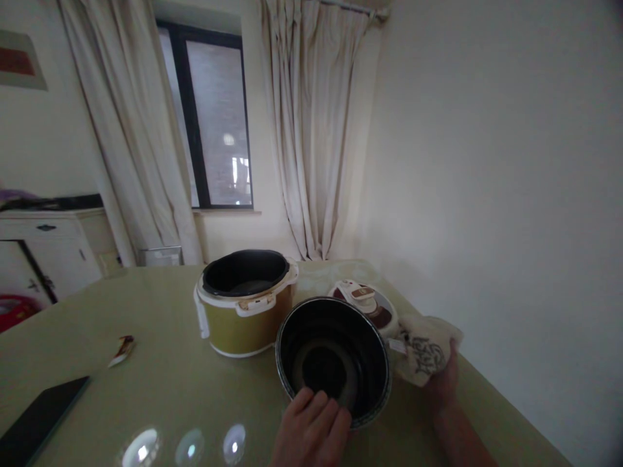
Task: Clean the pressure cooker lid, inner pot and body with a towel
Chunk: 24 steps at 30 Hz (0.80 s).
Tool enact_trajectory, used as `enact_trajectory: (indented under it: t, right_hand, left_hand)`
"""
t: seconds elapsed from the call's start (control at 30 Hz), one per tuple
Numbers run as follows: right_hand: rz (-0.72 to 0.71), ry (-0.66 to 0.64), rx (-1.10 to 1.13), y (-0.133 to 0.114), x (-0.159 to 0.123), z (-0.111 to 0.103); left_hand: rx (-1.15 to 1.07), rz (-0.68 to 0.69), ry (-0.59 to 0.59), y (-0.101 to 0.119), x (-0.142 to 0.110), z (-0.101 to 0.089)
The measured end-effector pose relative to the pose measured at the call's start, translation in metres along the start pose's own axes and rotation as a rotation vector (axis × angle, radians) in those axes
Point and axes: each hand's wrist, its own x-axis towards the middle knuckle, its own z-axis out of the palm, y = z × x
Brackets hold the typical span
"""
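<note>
On and above the green table (pixel 170 363): one cooker body (pixel 248 324), one lid (pixel 381 314), one black pot (pixel 335 334), one cloth (pixel 422 350). Left hand (pixel 314 429) has fingers bent tight over pot's near rim; pot tilted, mostly beyond them. Right hand (pixel 445 379) grips cloth's right end, fingers partly hidden.

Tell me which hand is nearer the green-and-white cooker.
Left. The left hand is in front of the cooker and to its right, gripping the rim of the black pot; the right hand is farther right, holding the pale cloth.
</note>
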Motion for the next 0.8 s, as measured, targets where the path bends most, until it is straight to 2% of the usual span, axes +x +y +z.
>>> enact_trajectory:
  t: [0.07, 0.17, 0.3, 0.37, 0.4, 0.43, 0.53, 0.6, 0.63, 0.7, 0.73, 0.8]
  right_hand:
    - [0.042, 0.022, -0.016, -0.009, -0.008, 0.007]
    - [0.011, -0.084, -0.189, -0.023, -0.028, 0.026]
    - [-0.173, -0.212, -0.43, -0.043, -0.068, 0.074]
    - [-0.369, -0.338, -0.591, -0.049, -0.088, 0.108]
    - [-0.502, -0.498, -0.713, -0.048, -0.097, 0.126]
    - [-0.648, -0.735, -0.861, -0.044, -0.104, 0.143]
    - [-1.103, -1.732, -1.25, -0.013, -0.117, 0.182]
    - [-1.332, -2.258, -1.373, 0.02, -0.12, 0.196]
    - [-1.376, -2.459, -1.383, 0.038, -0.12, 0.2]
    - [-1.379, -2.672, -1.349, 0.068, -0.118, 0.204]
    - [-1.365, -2.705, -1.328, 0.079, -0.116, 0.205]
    - [-1.348, -2.629, -1.383, 0.091, -0.108, 0.207]
  left_hand:
    - [-0.011, -0.015, -0.022, -0.005, -0.005, 0.001]
    - [-0.028, -0.037, -0.029, -0.009, -0.01, 0.003]
    - [-0.04, -0.056, -0.022, -0.009, -0.013, 0.007]
    - [-0.039, -0.067, -0.033, -0.01, -0.013, 0.008]
    - [-0.035, -0.074, -0.042, -0.01, -0.012, 0.007]
    - [-0.03, -0.082, -0.05, -0.011, -0.012, 0.006]
    - [-0.021, -0.131, -0.056, -0.013, -0.012, 0.001]
    - [-0.024, -0.196, -0.056, -0.014, -0.013, -0.001]
    - [-0.027, -0.227, -0.062, -0.014, -0.013, -0.001]
    - [-0.019, -0.261, -0.066, -0.013, -0.013, 0.001]
    - [-0.006, -0.263, -0.066, -0.012, -0.014, 0.003]
    - [0.046, -0.269, -0.076, -0.009, -0.015, 0.007]
